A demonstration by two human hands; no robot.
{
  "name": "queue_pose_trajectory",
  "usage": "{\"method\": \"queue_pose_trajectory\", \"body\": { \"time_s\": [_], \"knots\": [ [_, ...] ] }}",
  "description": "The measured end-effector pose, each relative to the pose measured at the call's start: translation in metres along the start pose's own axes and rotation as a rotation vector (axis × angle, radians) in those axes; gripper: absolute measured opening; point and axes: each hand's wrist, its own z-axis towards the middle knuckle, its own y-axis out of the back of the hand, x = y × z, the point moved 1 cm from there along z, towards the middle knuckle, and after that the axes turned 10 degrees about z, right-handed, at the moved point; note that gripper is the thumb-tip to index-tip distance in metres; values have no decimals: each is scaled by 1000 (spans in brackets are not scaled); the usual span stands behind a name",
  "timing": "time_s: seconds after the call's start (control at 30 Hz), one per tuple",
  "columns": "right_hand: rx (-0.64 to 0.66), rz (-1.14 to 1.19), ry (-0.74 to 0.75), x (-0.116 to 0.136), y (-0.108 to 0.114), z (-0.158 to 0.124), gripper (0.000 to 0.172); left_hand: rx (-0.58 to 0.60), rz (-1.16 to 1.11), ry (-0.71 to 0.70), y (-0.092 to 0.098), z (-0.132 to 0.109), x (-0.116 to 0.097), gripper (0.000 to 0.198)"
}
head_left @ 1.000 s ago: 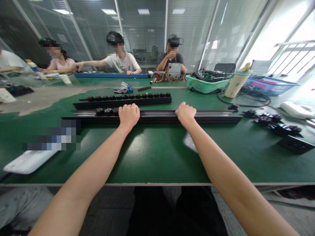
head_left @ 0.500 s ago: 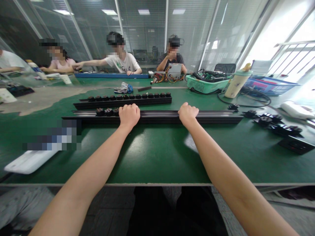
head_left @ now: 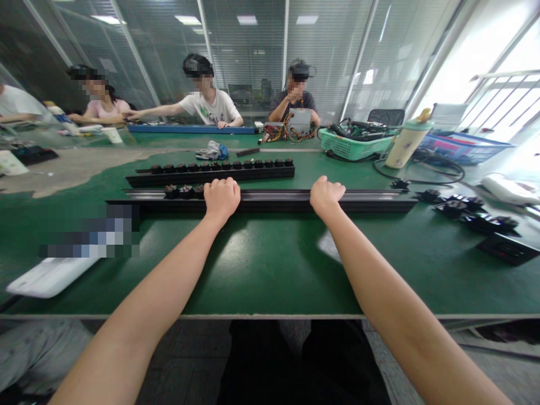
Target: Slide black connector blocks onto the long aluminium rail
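Note:
A long black metal rail (head_left: 274, 206) with a shiny inner channel lies crosswise in front of me. My left hand (head_left: 222, 198) is closed over it left of the middle, beside small black modules (head_left: 185, 192) seated in the channel. Whether those fingers also cover a module is hidden. Farther right, my right hand (head_left: 326, 196) is curled over the same rail, its fingertips out of sight. Behind lies a second black rail (head_left: 211, 177), topped with a row of similar round black pieces (head_left: 236, 165).
Loose black modules (head_left: 458, 205) and a black plate (head_left: 508, 248) lie at the right. A white object (head_left: 54, 275), partly blurred out, rests at front left. Farther back stand a green basket (head_left: 350, 146), a cream bottle (head_left: 407, 143) and coiled cable (head_left: 442, 174). Several people sit across the green table (head_left: 261, 270).
My right hand has slid slightly to the right along the rail. My left hand and the rail stay in place.

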Motion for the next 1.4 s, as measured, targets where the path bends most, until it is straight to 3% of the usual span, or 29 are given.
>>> {"method": "queue_pose_trajectory", "body": {
  "time_s": [0.63,0.9,1.4],
  "knots": [
    [-25,-45,6,-11,0,9,48,3,-11,-2,2,0,0,52],
    [23,-87,46,-12,4,7,43,11,-18,3,3,-1,-1,53],
    [43,-120,268,-39,4,12,39,-16,15,2,0,0,0,53]
  ]
}}
